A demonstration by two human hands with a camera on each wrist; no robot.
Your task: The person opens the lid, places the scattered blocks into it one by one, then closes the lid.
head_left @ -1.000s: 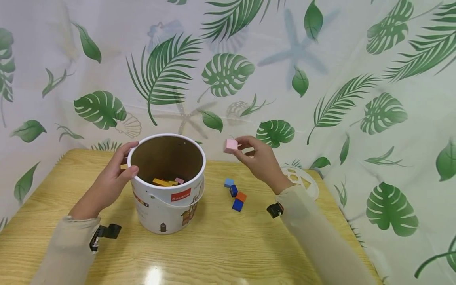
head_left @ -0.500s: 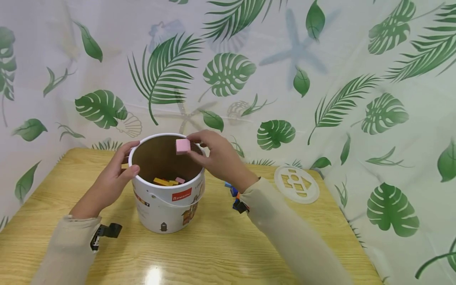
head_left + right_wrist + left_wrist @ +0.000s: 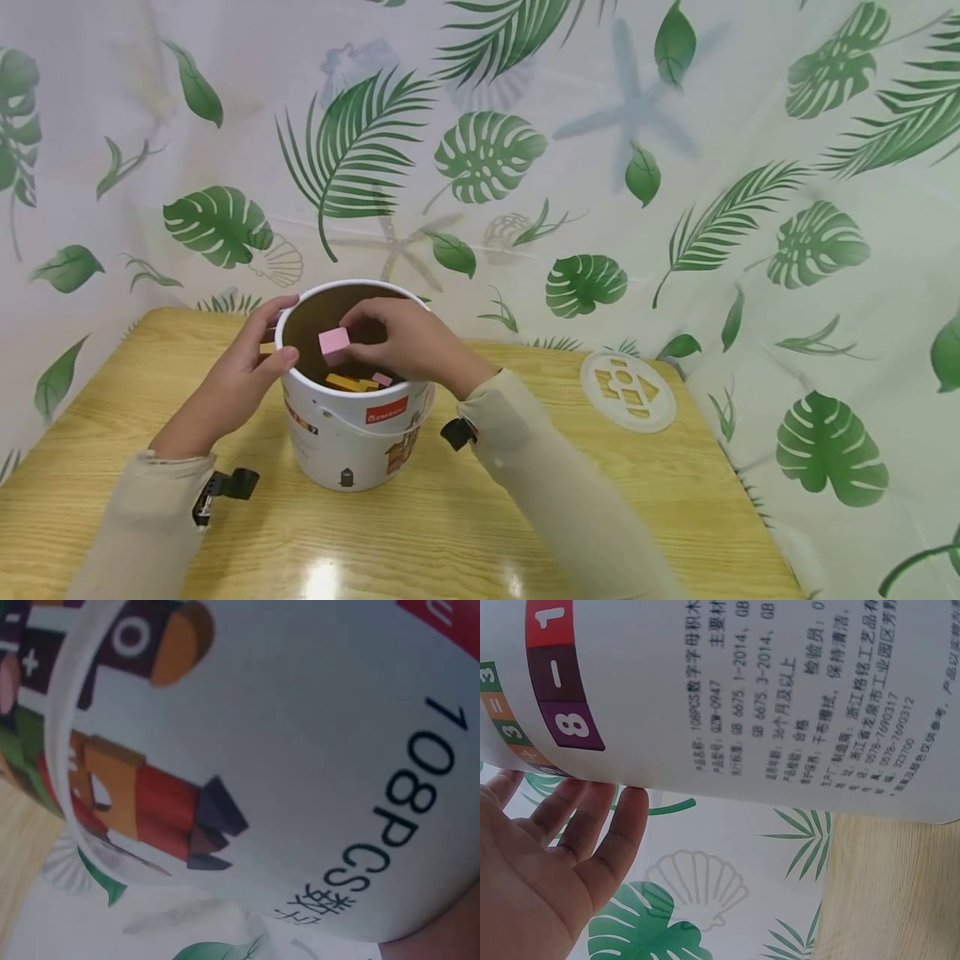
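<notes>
A white toy-block bucket (image 3: 330, 446) with a printed label stands upright at the left of the table. My left hand (image 3: 228, 379) holds it at the rim's left side, thumb on the rim. In the left wrist view, the fingers (image 3: 626, 825) of that hand rest against the outer wall. My right hand (image 3: 408, 342) reaches over the bucket's right rim and pinches a pink block (image 3: 333, 342) between thumb and fingers, inside the bucket's mouth. Below it lie yellow blocks (image 3: 347, 382) and another pink piece (image 3: 382, 379). The right wrist view shows mostly the bucket's printed wall (image 3: 300, 750).
A round white lid (image 3: 630, 392) with cut-out shapes lies at the table's back right. The bucket's thin handle (image 3: 64, 750) hangs down its outside. Behind the wooden table (image 3: 360, 542) hangs a leaf-patterned cloth (image 3: 480, 233).
My right hand has carried the pink block leftward and down into the bucket's mouth. The blue and orange blocks on the table are now hidden behind that arm. The left hand stays put.
</notes>
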